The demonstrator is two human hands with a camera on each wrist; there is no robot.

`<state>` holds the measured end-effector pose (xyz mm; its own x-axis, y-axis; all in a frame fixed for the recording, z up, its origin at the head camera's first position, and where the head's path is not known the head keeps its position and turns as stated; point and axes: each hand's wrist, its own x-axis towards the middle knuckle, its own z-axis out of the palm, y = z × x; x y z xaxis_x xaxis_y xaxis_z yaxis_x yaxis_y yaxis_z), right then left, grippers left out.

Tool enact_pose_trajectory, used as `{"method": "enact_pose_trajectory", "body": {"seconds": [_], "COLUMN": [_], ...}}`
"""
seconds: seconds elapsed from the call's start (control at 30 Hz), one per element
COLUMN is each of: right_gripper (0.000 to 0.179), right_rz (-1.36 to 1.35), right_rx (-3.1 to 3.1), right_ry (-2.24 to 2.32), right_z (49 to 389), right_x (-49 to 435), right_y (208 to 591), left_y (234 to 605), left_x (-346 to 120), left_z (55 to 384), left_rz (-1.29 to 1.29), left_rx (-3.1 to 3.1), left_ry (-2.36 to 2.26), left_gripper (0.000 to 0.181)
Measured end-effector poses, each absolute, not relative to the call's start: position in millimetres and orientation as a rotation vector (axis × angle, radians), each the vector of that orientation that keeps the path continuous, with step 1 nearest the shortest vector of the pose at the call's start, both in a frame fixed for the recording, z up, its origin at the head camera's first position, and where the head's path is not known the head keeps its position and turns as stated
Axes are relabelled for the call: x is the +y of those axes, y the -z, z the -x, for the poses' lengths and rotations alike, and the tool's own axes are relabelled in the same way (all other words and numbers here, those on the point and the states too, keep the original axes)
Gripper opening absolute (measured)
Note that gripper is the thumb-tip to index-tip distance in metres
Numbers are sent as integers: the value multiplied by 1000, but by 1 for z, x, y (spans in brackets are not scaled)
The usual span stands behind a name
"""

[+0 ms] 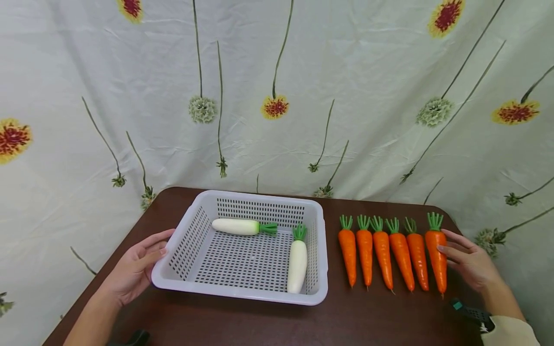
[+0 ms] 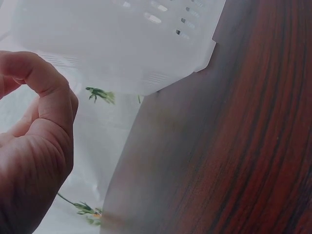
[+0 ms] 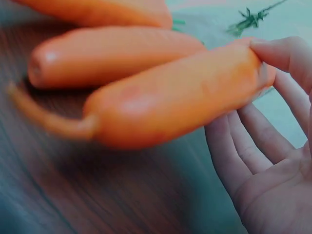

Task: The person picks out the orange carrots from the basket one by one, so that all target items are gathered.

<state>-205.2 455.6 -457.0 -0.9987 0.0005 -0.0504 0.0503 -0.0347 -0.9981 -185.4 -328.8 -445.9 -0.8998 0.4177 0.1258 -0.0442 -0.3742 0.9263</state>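
Observation:
A light grey plastic basket (image 1: 242, 295) with slotted walls stands on the table, its outer wall (image 2: 97, 44) filling the top of the left wrist view. My left hand (image 1: 137, 266) holds its left rim, thumb on the near side and fingers bent behind. Inside lie two white radishes with green tops: one sideways (image 1: 235, 226) along the back, the other lengthwise (image 1: 297, 266) at the right. My right hand (image 1: 469, 262) pinches the rightmost carrot (image 1: 436, 257) by its upper half, thumb on top. In the right wrist view this carrot (image 3: 161, 100) has its thin root tip towards the camera.
Several more orange carrots (image 1: 383, 254) lie in a row between the basket and the held one, green tops pointing away. The dark brown wooden table (image 1: 242, 327) ends at a pale flowered cloth (image 1: 259, 144) behind and at both sides.

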Motion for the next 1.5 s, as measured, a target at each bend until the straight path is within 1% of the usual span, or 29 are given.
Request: {"method": "enact_pose_trajectory", "body": {"seconds": [0.27,0.4,0.47,0.57,0.63,0.9,1.03,1.13,1.37,1.5], "right_gripper": [42,53,59,65,64,52,51,56,75,81], "right_rz": [-214,-266,-273,-256,-243,-220,-220,-229,-251,-256], "right_rx": [2321,2421,2451,2472,2482,2463,2466,2477,2497,2499], "right_ry": [1924,1732,1670,1610,1584,1555,1547,1531,1458,1437], "right_z": [211,215,217,220,221,223,223,223,224,223], "right_x": [464,467,468,469,469,469,469,470,468,465], "right_y": [453,454,455,453,453,449,449,450,447,446], "left_y": [447,448,448,448,448,447,447,448,448,448], "left_x": [-330,-330,-330,-330,-330,-330,-329,-329,-329,-330], "left_z": [185,186,186,186,186,186,186,186,186,187], "left_rz": [-511,-524,-525,-522,-521,-524,-529,-527,-521,-526], "left_rx": [1560,1561,1559,1557,1555,1559,1558,1564,1573,1570], "left_ry": [-2336,-2332,-2333,-2335,-2336,-2334,-2332,-2329,-2337,-2337], "left_gripper": [48,49,48,48,48,48,48,48,48,48]}}
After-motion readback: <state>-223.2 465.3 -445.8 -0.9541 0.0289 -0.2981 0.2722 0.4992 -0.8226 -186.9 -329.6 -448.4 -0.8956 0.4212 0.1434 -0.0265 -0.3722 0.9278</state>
